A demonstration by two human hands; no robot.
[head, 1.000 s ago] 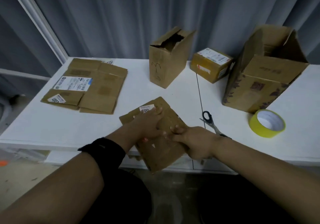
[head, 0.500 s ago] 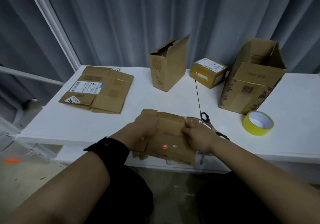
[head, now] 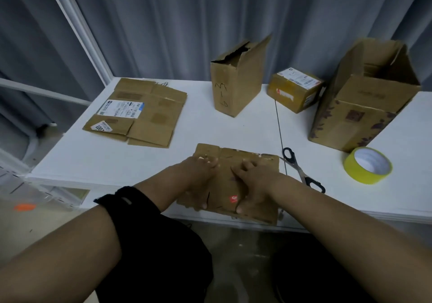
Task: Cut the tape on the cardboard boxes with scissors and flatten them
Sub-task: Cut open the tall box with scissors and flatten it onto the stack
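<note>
A small flattened cardboard box [head: 268, 162] lies at the table's front edge, hanging slightly over it. My left hand [head: 198, 181] and my right hand [head: 252, 183] both press flat on it, fingers spread, thumbs at its near edge. Black-handled scissors [head: 301, 171] lie on the table just right of my right hand. Further back stand a tall open box [head: 236, 82], a small sealed box with labels [head: 294, 89] and a large open box [head: 364, 106]. A stack of flattened boxes [head: 140, 113] lies at the left.
A roll of yellow tape [head: 368, 164] sits at the right, in front of the large box. The white table [head: 93, 160] has a seam running down its middle. Grey curtains hang behind. The floor lies below the front edge.
The small flattened box was lifted and turned in both hands, and now lies squarer to the table edge. Both hands now press down on it with spread fingers.
</note>
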